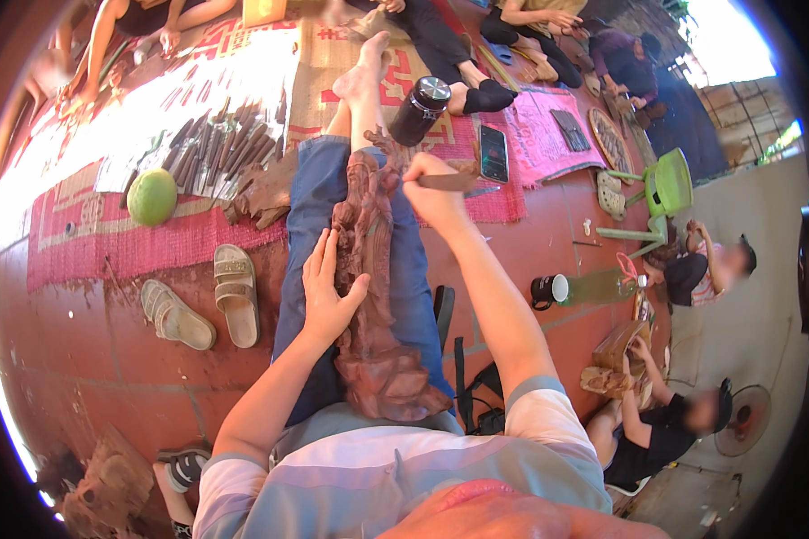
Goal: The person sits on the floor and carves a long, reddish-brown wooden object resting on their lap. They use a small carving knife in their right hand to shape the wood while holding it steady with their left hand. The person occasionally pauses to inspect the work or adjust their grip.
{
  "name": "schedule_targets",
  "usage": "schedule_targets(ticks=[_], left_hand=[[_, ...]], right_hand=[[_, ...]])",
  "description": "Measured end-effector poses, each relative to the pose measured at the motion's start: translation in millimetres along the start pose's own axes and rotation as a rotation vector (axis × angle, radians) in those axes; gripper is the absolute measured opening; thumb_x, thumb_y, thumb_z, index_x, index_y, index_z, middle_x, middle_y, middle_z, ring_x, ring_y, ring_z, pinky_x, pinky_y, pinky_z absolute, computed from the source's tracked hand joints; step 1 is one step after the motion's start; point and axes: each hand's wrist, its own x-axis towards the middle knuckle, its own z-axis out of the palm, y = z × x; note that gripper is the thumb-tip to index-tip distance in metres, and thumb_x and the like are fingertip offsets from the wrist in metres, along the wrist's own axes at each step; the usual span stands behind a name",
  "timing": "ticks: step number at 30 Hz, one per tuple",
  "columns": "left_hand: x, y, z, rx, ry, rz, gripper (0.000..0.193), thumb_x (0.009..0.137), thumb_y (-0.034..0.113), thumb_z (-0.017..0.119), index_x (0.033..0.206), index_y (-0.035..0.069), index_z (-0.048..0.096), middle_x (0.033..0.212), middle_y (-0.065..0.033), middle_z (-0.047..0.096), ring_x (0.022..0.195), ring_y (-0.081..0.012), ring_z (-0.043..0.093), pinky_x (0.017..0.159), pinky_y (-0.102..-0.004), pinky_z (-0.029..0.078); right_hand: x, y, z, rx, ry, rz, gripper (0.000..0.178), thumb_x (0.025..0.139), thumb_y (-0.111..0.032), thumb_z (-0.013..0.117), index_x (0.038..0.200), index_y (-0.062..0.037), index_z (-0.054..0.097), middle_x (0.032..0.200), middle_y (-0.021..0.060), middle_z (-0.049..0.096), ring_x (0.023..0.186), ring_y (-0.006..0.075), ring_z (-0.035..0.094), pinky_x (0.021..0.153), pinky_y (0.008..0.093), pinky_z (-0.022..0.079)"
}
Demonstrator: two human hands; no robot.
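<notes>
Across my lap lies a reddish-brown wood carving [382, 364] of a tall figure, its broad rough base toward my belly and its narrow top toward my knees. My left hand [329, 296] rests flat along its left side, fingers stretched and thumb spread. Near the top end, my right hand [433, 193] is closed around the brown wooden handle [449, 181] of a carving tool. The tool's working end is hidden by my fingers, so I cannot tell whether it touches the wood.
A black thermos [420, 112] and a phone [493, 153] are beyond my right hand. Many wooden-handled chisels [216, 153] lie left on a mat, near a green round fruit [152, 197]. Sandals [236, 296], a mug [549, 290] and a green chair [670, 182] stand around; several people sit nearby.
</notes>
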Motion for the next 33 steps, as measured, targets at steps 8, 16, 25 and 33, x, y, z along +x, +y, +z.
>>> schedule_targets(ticks=[8, 16, 25, 33], left_hand=[[-2, -1, -4, -0.011, -0.008, -0.006, 0.078, 0.082, 0.024, 0.068, 0.148, 0.002, 0.031, 0.152, -0.0193, 0.031, 0.137, -0.0353, 0.032, 0.113, -0.0441, 0.023], [-1, -8, 3, -0.012, 0.039, 0.023, 0.081, 0.078, 0.025, 0.071, 0.146, 0.002, 0.035, 0.149, -0.0200, 0.035, 0.133, -0.0369, 0.036, 0.111, -0.0451, 0.026], [-1, -3, 3, -0.014, 0.012, 0.028, 0.079, 0.080, 0.022, 0.070, 0.147, 0.002, 0.032, 0.150, -0.0210, 0.033, 0.134, -0.0368, 0.034, 0.111, -0.0452, 0.025], [-2, -6, 1, 0.002, -0.009, 0.015, 0.076, 0.085, 0.022, 0.066, 0.149, 0.005, 0.029, 0.152, -0.0187, 0.031, 0.138, -0.0334, 0.030, 0.115, -0.0430, 0.022]], right_hand=[[-12, -19, 24, -0.016, -0.060, -0.076, 0.008, 0.074, 0.001, 0.064, 0.076, -0.0033, 0.058, 0.070, 0.0097, 0.060, 0.065, 0.0229, 0.060, 0.061, 0.0312, 0.047], [0, -15, 6, -0.045, 0.017, -0.017, 0.005, 0.073, -0.002, 0.066, 0.074, -0.0050, 0.062, 0.070, 0.0097, 0.063, 0.069, 0.0222, 0.064, 0.063, 0.0337, 0.049], [-10, -14, 21, 0.069, -0.048, 0.026, 0.007, 0.077, -0.001, 0.058, 0.080, -0.0060, 0.053, 0.077, 0.0113, 0.062, 0.077, 0.0349, 0.062, 0.065, 0.0420, 0.049], [-17, -21, 27, 0.105, -0.035, 0.072, 0.009, 0.078, -0.003, 0.059, 0.083, -0.0077, 0.053, 0.078, 0.0112, 0.061, 0.075, 0.0343, 0.062, 0.066, 0.0423, 0.049]])
